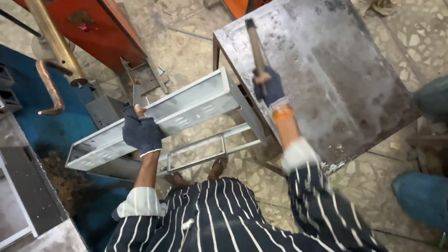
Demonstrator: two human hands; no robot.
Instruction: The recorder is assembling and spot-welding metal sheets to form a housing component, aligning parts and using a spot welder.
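The grey sheet-metal channel (154,119) lies tilted, its upper end at the bench (336,79) edge, its lower end toward eight o'clock above the floor. It looks stiff, fairly light and sharp-edged, best held by a side flange. The gloved left hand (142,133) is clamped on its near wall, forearm straight out. At two o'clock, the gloved right hand (268,86) is closed round a hammer (255,44), raised over the bench.
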